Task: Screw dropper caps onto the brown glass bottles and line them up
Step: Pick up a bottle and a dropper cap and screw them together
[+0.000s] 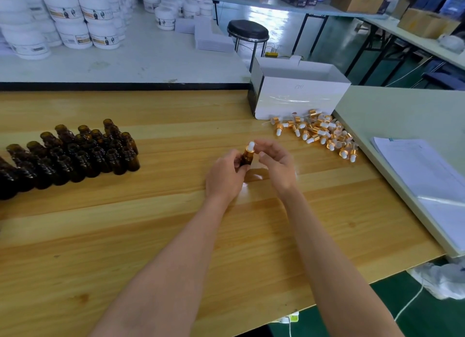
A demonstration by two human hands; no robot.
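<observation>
1. The left hand (226, 178) curls round the lower body of one brown bottle (244, 160) and holds it upright near the middle of the table (176, 236). I judge this grip steadies the glass so the top can be turned.
2. A dropper cap (249, 150) sits on the bottle's neck, gold collar below and white bulb on top. The right hand (276, 163) is just beside it, fingers loosely curved and gripping nothing (whether a fingertip touches the bulb, I cannot tell).
3. The uncapped bottles (75, 155) stand massed at the left. The loose caps (319, 135) lie heaped at the right, in front of a white box (297, 97). Each supply seems set on the side of the hand that would fetch it.
4. The left fingers cover the bottle's base, so I cannot tell whether it rests on the wood. How far the cap is threaded is unclear too. The bottle rows run off the left edge, and no capped line shows anywhere
</observation>
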